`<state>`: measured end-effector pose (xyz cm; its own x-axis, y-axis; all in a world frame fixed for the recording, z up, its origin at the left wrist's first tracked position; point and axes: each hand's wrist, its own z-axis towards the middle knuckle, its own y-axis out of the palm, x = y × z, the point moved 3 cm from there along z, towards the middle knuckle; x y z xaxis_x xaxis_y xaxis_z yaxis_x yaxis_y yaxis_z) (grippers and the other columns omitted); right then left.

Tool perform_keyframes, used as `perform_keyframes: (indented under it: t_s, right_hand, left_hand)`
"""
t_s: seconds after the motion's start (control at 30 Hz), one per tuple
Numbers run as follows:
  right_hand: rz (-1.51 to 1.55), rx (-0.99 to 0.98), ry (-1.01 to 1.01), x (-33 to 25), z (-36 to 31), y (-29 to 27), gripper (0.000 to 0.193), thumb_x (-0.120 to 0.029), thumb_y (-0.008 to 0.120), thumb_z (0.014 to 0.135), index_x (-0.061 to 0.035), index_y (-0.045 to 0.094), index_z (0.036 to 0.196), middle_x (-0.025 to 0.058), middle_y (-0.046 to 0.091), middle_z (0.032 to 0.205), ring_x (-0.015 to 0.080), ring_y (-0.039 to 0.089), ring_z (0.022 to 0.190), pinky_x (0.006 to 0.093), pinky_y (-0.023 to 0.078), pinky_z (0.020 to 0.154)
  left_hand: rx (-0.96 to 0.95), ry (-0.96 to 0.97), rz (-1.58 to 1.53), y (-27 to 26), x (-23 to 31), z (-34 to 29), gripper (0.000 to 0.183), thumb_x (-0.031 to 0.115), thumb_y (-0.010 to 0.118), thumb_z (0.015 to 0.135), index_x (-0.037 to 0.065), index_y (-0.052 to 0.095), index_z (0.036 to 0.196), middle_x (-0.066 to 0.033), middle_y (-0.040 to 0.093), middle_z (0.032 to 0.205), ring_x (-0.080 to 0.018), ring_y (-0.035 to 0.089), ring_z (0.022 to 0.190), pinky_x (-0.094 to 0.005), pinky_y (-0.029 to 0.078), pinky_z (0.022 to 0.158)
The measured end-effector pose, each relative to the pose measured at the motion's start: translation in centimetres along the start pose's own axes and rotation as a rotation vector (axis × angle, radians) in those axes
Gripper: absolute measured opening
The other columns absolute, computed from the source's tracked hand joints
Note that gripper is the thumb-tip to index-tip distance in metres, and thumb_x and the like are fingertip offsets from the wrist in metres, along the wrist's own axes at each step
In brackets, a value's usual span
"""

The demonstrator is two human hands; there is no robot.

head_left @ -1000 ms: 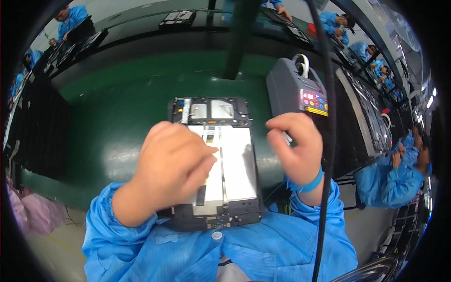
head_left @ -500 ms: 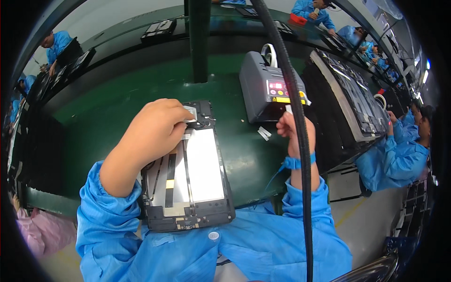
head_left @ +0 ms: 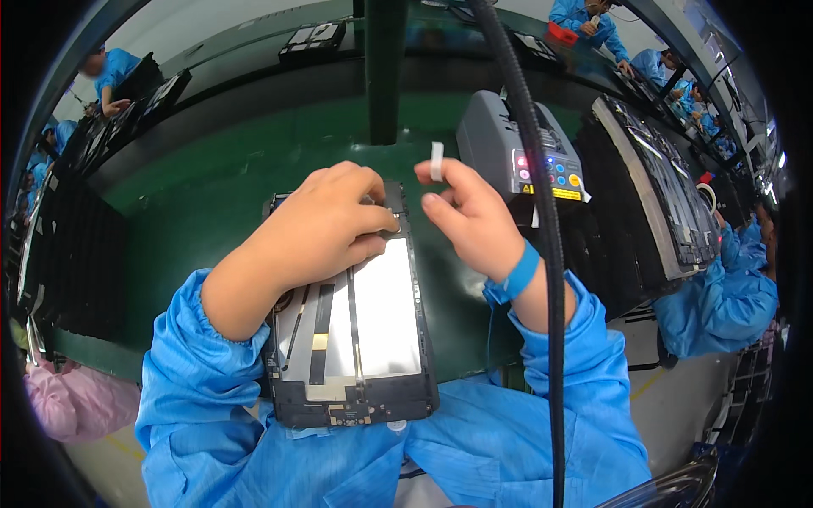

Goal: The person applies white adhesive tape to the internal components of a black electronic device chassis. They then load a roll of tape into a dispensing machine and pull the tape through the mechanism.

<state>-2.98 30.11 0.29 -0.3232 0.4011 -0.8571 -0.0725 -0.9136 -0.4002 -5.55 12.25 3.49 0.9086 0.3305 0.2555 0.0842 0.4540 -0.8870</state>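
An opened tablet (head_left: 387, 309), with a black frame, a bright silver inner plate and dark flat cables, rests between the green bench and my lap. Across its far end lies my left hand (head_left: 326, 222), fingers bent down by the top right corner; whatever they pinch or press is hidden beneath them. My right hand (head_left: 474, 216) is raised just right of that corner, carrying a short strip of white tape (head_left: 437, 161) on the index fingertip. The thumb stands apart from that finger, and the other fingers are curled. A blue band circles the right wrist.
A grey tape dispenser (head_left: 500, 144) with lit buttons stands beyond my right hand. Stacks of black-framed panels (head_left: 652, 186) rise at right, and more dark panels (head_left: 80, 262) at left. A black cable (head_left: 546, 212) hangs before the view. A green post (head_left: 383, 76) stands behind; co-workers sit around.
My right hand has come from beside the dispenser toward the tablet's far end, bringing the tape strip. My left hand has shifted right over the tablet's top. The view has swung slightly left.
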Motion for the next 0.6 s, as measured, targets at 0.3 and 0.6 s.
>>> perform_keyframes:
  t_s: [0.3,0.6]
  right_hand:
    - [0.325,-0.337,0.309,1.6,3.0,2.0,0.059,-0.008,0.069,0.072,-0.0059,0.046,0.126,0.0137,0.051,0.110,0.0108,0.056,0.078,0.0254,0.047,0.072]
    - [-0.270,-0.652,-0.162,-3.0,3.7,0.2,0.017,-0.017,0.058,0.085,-0.0015,0.061,0.079,0.0117,0.056,0.070,0.0264,0.056,0.067,0.0348,0.045,0.062]
  left_hand:
    - [0.021,-0.041,0.005,0.1,-1.6,-1.2,0.019,0.016,0.070,0.070,0.013,0.069,0.089,-0.0091,0.055,0.096,-0.0264,0.052,0.097,-0.0399,0.041,0.087]
    - [0.062,-0.056,0.006,0.2,-2.2,-1.6,0.024,0.014,0.071,0.068,0.011,0.068,0.092,-0.0113,0.054,0.098,-0.0305,0.050,0.100,-0.0419,0.038,0.088]
